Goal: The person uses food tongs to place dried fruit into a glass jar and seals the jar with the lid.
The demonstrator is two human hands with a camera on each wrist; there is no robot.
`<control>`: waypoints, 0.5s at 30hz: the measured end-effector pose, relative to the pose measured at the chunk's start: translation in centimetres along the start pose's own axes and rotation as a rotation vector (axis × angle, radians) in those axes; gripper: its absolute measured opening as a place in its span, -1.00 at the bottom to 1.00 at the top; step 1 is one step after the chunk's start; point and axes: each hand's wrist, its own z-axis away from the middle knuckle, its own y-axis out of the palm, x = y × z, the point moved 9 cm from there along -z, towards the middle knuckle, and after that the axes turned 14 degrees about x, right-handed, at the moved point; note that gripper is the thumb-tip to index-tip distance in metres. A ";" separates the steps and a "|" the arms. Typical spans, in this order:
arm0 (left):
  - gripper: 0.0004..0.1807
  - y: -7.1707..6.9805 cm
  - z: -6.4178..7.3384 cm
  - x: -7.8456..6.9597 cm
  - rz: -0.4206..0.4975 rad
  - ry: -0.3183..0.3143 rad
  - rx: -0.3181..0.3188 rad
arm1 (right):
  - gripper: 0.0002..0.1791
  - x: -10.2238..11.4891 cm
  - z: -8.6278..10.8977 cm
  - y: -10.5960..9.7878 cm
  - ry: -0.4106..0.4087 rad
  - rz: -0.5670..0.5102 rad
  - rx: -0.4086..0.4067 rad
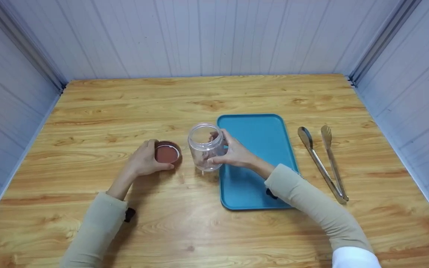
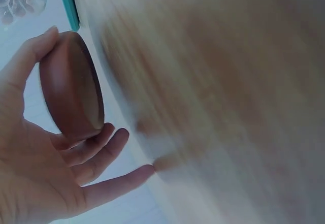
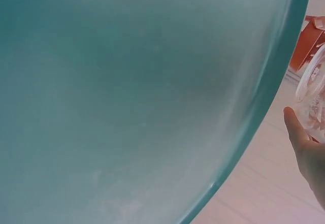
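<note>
My left hand [image 1: 142, 160] holds a round reddish-brown lid [image 1: 167, 153] by its side, thumb and fingertips on opposite edges. Its hollow inside faces up in the head view. In the left wrist view the lid [image 2: 68, 87] stands out from the palm, with the outer fingers spread. A clear, wide-mouthed jar [image 1: 199, 150] is gripped around its side by my right hand [image 1: 237, 153]. The jar has no lid on it, and its mouth tilts slightly. It overlaps the tray's left edge. At the right wrist view's edge, the jar [image 3: 314, 102] shows only partly beside the thumb.
A blue rectangular tray [image 1: 257, 193] lies on the wood-grain table [image 1: 184, 238] beneath my right forearm. Right of it rest metal tongs [image 1: 324, 171], spread apart, one end a spoon shape and the other slotted. Pale panel walls [image 1: 214, 37] enclose the table at the back and both sides.
</note>
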 end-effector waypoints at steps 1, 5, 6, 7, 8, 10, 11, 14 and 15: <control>0.01 -0.1 0.0 0.0 0.010 0.004 -0.009 | -0.20 0.0 0.1 -0.1 -0.004 -0.005 0.001; 0.01 -0.6 0.4 -0.3 0.072 0.045 -0.078 | -0.19 0.1 0.6 -0.4 -0.015 -0.017 -0.002; 0.01 -0.7 0.5 -0.5 0.090 0.058 -0.096 | -0.19 0.2 0.7 -0.5 -0.022 -0.024 -0.003; 0.01 -0.8 0.7 -0.6 0.108 0.070 -0.111 | -0.18 0.2 0.8 -0.6 -0.030 -0.033 -0.006; 0.01 -0.9 0.8 -0.7 0.126 0.084 -0.124 | -0.18 0.3 0.9 -0.7 -0.037 -0.039 -0.010; 0.01 -1.1 1.0 -1.0 0.165 0.105 -0.144 | -0.15 0.4 1.1 -0.9 -0.057 -0.053 -0.020; 0.01 -1.2 1.1 -1.1 0.183 0.113 -0.152 | -0.13 0.5 1.2 -1.1 -0.069 -0.061 -0.026; 0.00 -1.5 1.4 -1.4 0.245 0.143 -0.180 | -0.10 0.8 1.6 -1.3 -0.103 -0.068 -0.037; 0.00 -1.6 1.5 -1.5 0.265 0.152 -0.188 | -0.11 1.0 1.7 -1.4 -0.111 -0.065 -0.040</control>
